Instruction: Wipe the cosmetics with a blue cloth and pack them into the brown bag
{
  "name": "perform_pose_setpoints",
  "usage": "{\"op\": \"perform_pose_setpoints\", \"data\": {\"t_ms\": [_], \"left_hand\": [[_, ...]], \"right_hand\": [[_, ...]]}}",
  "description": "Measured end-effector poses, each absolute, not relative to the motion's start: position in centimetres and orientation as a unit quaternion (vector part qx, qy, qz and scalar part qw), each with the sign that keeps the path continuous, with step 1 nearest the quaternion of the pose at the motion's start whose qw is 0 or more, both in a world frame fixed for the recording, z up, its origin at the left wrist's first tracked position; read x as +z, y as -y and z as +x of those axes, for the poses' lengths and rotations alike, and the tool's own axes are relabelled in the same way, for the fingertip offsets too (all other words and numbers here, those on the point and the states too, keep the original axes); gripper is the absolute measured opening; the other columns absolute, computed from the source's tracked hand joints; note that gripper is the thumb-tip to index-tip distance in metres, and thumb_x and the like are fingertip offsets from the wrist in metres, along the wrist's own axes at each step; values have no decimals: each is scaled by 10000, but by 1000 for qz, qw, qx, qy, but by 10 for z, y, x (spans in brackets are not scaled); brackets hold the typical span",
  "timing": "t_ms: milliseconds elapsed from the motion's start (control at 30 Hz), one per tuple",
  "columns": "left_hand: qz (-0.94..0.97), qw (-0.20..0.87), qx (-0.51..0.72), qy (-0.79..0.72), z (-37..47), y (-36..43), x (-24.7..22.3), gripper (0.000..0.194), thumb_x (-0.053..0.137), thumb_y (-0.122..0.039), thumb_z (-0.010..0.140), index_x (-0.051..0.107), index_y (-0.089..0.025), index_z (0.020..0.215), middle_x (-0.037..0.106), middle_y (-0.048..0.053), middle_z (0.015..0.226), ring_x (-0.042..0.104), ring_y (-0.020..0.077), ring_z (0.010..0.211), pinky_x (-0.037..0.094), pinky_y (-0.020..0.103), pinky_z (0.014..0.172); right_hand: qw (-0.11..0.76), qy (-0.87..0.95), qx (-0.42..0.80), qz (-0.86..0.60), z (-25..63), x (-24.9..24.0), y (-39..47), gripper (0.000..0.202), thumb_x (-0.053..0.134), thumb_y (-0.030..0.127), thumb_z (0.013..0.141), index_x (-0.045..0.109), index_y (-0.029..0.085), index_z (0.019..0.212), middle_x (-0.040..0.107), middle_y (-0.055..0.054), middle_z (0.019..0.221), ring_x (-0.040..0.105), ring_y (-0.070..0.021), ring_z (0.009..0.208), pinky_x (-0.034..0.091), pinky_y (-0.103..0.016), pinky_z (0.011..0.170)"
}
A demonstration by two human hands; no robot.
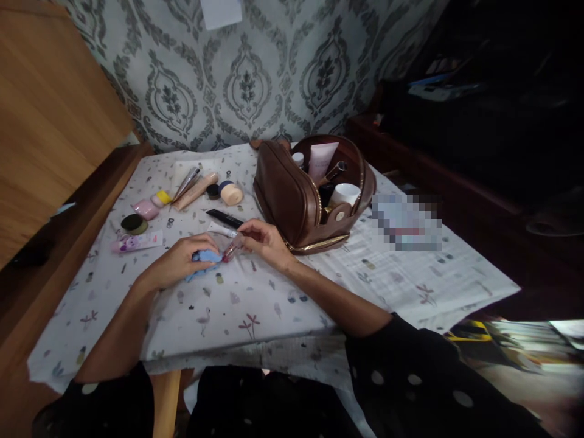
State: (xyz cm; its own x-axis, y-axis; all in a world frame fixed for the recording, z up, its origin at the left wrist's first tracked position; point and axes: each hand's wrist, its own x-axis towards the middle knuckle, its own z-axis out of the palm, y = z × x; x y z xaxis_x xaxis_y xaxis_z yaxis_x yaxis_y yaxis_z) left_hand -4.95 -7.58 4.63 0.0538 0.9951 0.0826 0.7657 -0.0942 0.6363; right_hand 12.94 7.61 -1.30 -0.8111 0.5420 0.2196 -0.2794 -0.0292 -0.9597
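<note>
My left hand (176, 263) is closed around a crumpled light blue cloth (204, 265) over the front of the table. Between the fingertips of my right hand (270, 244) is a small clear tube with reddish-pink contents (232, 248), which looks like lip gloss. Its pink end meets the edge of the cloth. Just beyond the fingers lie a white squeeze tube (221, 229) and a black tube (223, 217). An open brown makeup bag (287, 194) stands right behind my right hand, holding a pink tube (322, 159), a white round container (345, 194) and other items.
On the patterned tablecloth (255, 310), several cosmetics lie to the left: a dark-lidded jar (134, 224), a pink-and-white tube (137, 241), a pink bottle (146, 209), a beige tube (195, 191) and a beige jar (231, 193). A blurred-out flat item (406, 222) lies right of the bag.
</note>
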Motion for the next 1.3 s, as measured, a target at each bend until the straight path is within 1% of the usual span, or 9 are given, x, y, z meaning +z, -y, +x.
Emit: {"op": "perform_pose_setpoints", "data": {"t_ms": [133, 300, 400, 533, 667, 800, 933, 1100, 1300], "left_hand": [[678, 204, 283, -647, -55, 76, 43, 177, 664, -377, 887, 741, -239, 966, 709, 50, 1036, 681, 221, 970, 534, 342, 880], [638, 82, 376, -667, -50, 72, 37, 190, 674, -370, 881, 750, -244, 1002, 696, 61, 1103, 655, 238, 1051, 521, 373, 950], [633, 45, 396, -663, -38, 69, 34, 194, 659, -367, 898, 743, -248, 1025, 690, 56, 1105, 646, 225, 1047, 519, 369, 958], [645, 14, 402, -650, -23, 65, 28, 193, 634, -365, 911, 738, -251, 1027, 695, 56, 1102, 642, 220, 1051, 523, 370, 964], [661, 36, 387, -642, -22, 64, 27, 179, 630, -351, 910, 734, -252, 1017, 697, 64, 1105, 649, 223, 1038, 530, 381, 954], [675, 88, 351, -643, -35, 67, 34, 156, 633, -322, 901, 738, -235, 976, 700, 72, 1052, 664, 224, 991, 537, 365, 896], [677, 148, 300, -656, -49, 71, 40, 165, 643, -349, 879, 742, -226, 925, 704, 59, 981, 669, 220, 911, 538, 347, 830], [684, 167, 272, -656, -52, 73, 41, 150, 627, -325, 880, 741, -231, 858, 699, 46, 964, 655, 202, 888, 526, 338, 829], [688, 167, 266, -654, -52, 73, 41, 144, 629, -335, 881, 737, -240, 877, 700, 40, 968, 659, 204, 891, 522, 343, 822]], "right_hand": [[291, 633, 711, -94, 130, -11, -75, 347, 795, 421, 740, 615, 179, 912, 637, 0, 817, 606, -122, 722, 493, -255, 667], [295, 656, 691, -74, 131, -11, -75, 274, 756, 376, 802, 654, 190, 975, 647, -4, 847, 596, -118, 742, 506, -265, 714], [292, 706, 641, -72, 133, -11, -75, 234, 711, 321, 838, 679, 206, 1040, 620, 2, 824, 560, -128, 736, 505, -272, 697], [292, 739, 604, -54, 134, -11, -73, 289, 675, 281, 857, 680, 218, 1140, 661, -27, 992, 561, -141, 822, 512, -285, 748], [294, 729, 617, -39, 134, -12, -73, 324, 681, 274, 848, 669, 214, 1167, 665, -35, 1071, 558, -136, 844, 509, -304, 813], [291, 723, 624, -53, 133, -15, -74, 341, 683, 250, 839, 667, 206, 1176, 645, -18, 969, 523, -119, 769, 483, -277, 745], [281, 720, 629, -86, 132, -17, -75, 277, 689, 247, 836, 685, 177, 1104, 603, 7, 829, 523, -109, 727, 457, -256, 710], [276, 695, 658, -87, 130, -16, -74, 262, 734, 314, 806, 672, 174, 1019, 587, 26, 780, 524, -101, 694, 438, -240, 669], [272, 686, 669, -86, 130, -14, -74, 301, 773, 434, 786, 657, 180, 900, 601, 20, 752, 545, -109, 679, 438, -251, 659]]}}
